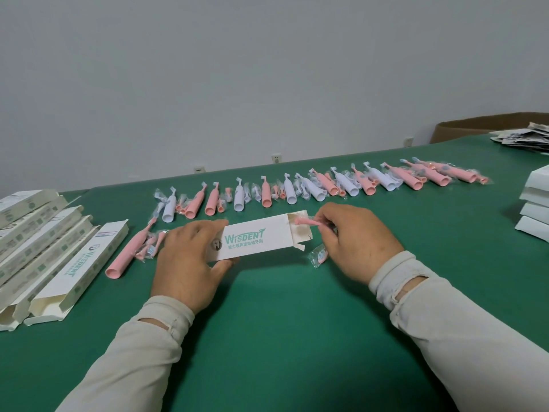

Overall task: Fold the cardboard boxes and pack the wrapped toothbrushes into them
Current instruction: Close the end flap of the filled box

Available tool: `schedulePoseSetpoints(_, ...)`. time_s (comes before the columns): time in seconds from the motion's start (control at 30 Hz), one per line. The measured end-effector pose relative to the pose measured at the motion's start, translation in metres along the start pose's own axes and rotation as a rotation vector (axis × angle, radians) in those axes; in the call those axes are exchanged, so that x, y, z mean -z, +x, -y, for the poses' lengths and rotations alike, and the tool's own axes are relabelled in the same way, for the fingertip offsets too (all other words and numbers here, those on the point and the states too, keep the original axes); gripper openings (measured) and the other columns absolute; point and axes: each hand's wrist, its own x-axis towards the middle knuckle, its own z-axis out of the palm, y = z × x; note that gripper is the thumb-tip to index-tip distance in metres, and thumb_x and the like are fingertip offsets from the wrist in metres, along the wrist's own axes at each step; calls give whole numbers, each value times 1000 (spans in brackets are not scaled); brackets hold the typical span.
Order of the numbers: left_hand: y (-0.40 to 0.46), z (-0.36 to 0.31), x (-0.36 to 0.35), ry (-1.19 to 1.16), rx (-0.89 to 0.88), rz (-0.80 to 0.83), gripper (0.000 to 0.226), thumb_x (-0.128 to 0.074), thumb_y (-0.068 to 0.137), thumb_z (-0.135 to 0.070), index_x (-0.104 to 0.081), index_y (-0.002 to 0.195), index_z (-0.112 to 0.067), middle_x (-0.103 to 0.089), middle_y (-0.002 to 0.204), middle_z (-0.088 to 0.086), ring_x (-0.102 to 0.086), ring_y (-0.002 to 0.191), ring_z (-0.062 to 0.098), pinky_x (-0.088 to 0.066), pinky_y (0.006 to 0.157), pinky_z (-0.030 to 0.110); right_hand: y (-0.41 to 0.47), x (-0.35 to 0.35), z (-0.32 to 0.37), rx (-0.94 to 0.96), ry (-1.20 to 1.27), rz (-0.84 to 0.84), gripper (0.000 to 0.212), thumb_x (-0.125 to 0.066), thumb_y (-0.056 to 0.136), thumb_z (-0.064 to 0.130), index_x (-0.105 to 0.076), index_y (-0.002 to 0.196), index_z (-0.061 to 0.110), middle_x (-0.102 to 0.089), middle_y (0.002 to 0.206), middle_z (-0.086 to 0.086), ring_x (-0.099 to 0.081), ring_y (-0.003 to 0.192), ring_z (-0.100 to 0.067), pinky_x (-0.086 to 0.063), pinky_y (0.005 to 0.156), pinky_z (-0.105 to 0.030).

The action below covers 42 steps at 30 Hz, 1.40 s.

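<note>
While the left hand (185,257) grips the white box (255,237) flat on the near green table (282,337), the right hand (353,242) pinches a pink brush head (306,222) at its open right end; push it straight in.

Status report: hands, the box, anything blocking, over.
Left hand holds box flat. Right hand pinches pink wrapped brush head at its open end. Another wrapped head beside opening, not blocking.

White box (261,239) lying flat, pink toothbrush (306,222) entering.
</note>
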Motion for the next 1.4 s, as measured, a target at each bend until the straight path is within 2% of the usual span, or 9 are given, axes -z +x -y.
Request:
schedulePoseSetpoints(0.2, -1, 2, 1, -37, 28, 2, 63, -84, 75, -28, -59, 133, -28, -59, 130, -3, -45, 119, 27, -30, 102, 36, 4, 1, -4, -82, -62, 27, 12, -54, 99, 25, -65, 100, 22, -46, 100, 4, -56, 82, -19, -51, 80, -38)
schedulePoseSetpoints(0.33, -1, 0, 0, -43, 15, 3, 62, -84, 75, -29, -59, 133, -31, -59, 130, -5, -43, 117, 24, -30, 99, 33, 4, 0, -6, -135, -68, 33, 15, -57, 98, 26, -69, 105, 20, -42, 100, 3, -55, 82, -19, -51, 80, -37)
schedulePoseSetpoints(0.53, -2, 0, 2, -28, 21, 14, 64, -84, 76, -30, -58, 134, -31, -58, 131, -4, -42, 119, 24, -34, 103, 39, 0, 3, 4, 55, 18, -13, 17, -59, 98, 27, -71, 106, 20, -44, 96, 7, -53, 82, -16, -43, 74, -28)
schedulePoseSetpoints(0.73, -1, -3, 0, -12, -10, 34, 64, -84, 75, -30, -58, 134, -29, -59, 131, -3, -46, 120, 26, -35, 102, 40, 1, 3, 5, 7, -29, -87, 20, -55, 99, 27, -70, 106, 16, -47, 100, 2, -55, 86, -21, -50, 79, -34)
schedulePoseSetpoints(0.83, -1, -5, 0, -14, -13, 38, 64, -84, 75, -32, -58, 134, -30, -58, 131, -4, -46, 123, 26, -35, 105, 42, -1, 2, 9, 83, -115, -143, 19, -56, 98, 23, -71, 104, 13, -46, 98, 1, -53, 80, -23, -47, 70, -31)
schedulePoseSetpoints(0.93, -2, -5, 1, -21, 10, 28, 65, -84, 76, -31, -57, 135, -31, -58, 132, -4, -44, 123, 25, -35, 106, 43, -4, -7, 15, 57, 125, -190, 11, -62, 94, 19, -70, 102, 16, -50, 96, 5, -56, 79, -16, -49, 74, -28)
schedulePoseSetpoints(1.07, -2, -6, 2, -17, 15, 24, 66, -82, 77, -34, -55, 137, -31, -57, 134, -5, -42, 124, 23, -34, 106, 42, -6, -23, 22, -140, 571, -251, 13, -73, 86, 13, -67, 80, 23, -57, 86, 12, -58, 66, 3, -45, 64, -8)
schedulePoseSetpoints(1.27, -1, -7, 1, -14, -4, 51, 66, -82, 77, -34, -55, 137, -32, -57, 135, -6, -44, 125, 24, -35, 107, 43, -3, -27, 18, -234, 663, -243, 15, -76, 82, 15, -70, 73, 25, -67, 70, 13, -57, 61, 1, -46, 62, -13)
schedulePoseSetpoints(1.4, -1, -7, 1, -24, 2, 50, 67, -83, 76, -33, -55, 137, -33, -56, 134, -7, -44, 125, 24, -35, 107, 44, -3, -28, 17, -234, 674, -294, 19, -77, 82, 22, -63, 72, 28, -55, 65, 19, -46, 52, -4, -42, 54, -16)
